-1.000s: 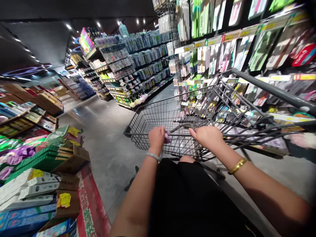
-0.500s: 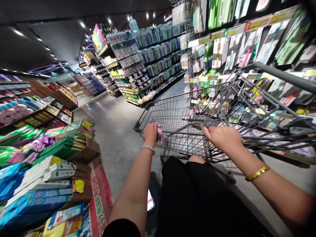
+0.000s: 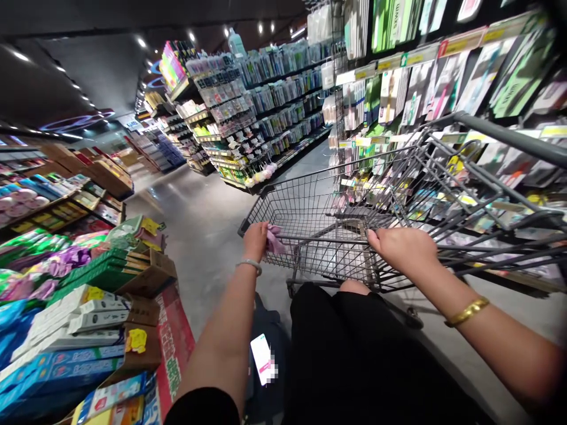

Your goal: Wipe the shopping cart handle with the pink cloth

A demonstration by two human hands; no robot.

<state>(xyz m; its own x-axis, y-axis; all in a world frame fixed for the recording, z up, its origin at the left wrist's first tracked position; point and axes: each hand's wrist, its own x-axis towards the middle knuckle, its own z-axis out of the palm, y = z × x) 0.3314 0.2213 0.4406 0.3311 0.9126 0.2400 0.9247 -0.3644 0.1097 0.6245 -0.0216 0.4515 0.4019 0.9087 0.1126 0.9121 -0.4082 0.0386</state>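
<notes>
In the head view we saw the left hand (image 3: 256,239) clamped on a pink cloth (image 3: 275,238) and on the cart handle (image 3: 328,238) at 12 o'clock. At its 3 o'clock, the right hand (image 3: 401,248) was closed around the same bar.

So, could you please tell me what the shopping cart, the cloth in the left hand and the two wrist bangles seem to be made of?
Shopping cart: dark-coated steel wire, judging by its thin welded grid. Pink cloth, bunched in the left hand: soft fabric, since it creases. Left bangle: pale and glossy, perhaps jade or glass. Right bangle: shiny yellow metal, gold-looking.
</notes>
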